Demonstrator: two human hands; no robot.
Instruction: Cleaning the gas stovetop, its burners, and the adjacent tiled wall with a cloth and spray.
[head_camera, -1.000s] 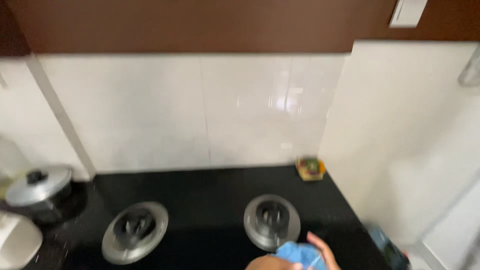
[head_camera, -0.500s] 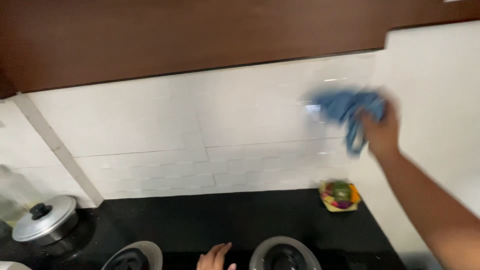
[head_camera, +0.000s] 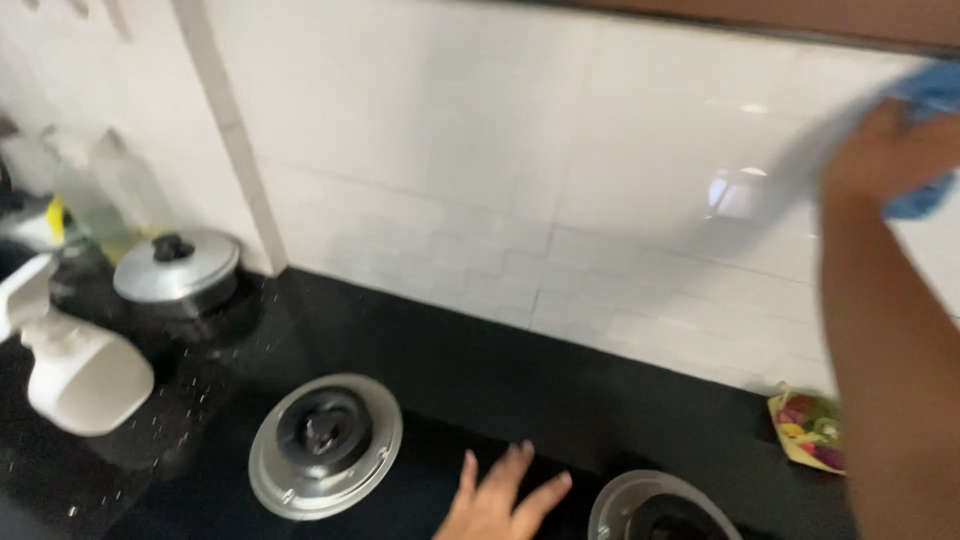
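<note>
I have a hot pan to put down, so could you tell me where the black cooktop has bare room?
The widest bare patch of the black cooktop lies along the white tiled wall, behind the left burner and right burner. The left end is crowded: lidded steel pot, white jug. The left hand rests between the burners.

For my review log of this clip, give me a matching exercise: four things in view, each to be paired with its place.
1. blue cloth
2. lidded metal pot
3. left hand
4. white spray bottle

A. far left edge, on the black hob
B. on the hob between the two burners
C. high against the white tiles, in the right hand
D. back left corner, by the wall

Pairs: 1-C, 2-D, 3-B, 4-A
</note>
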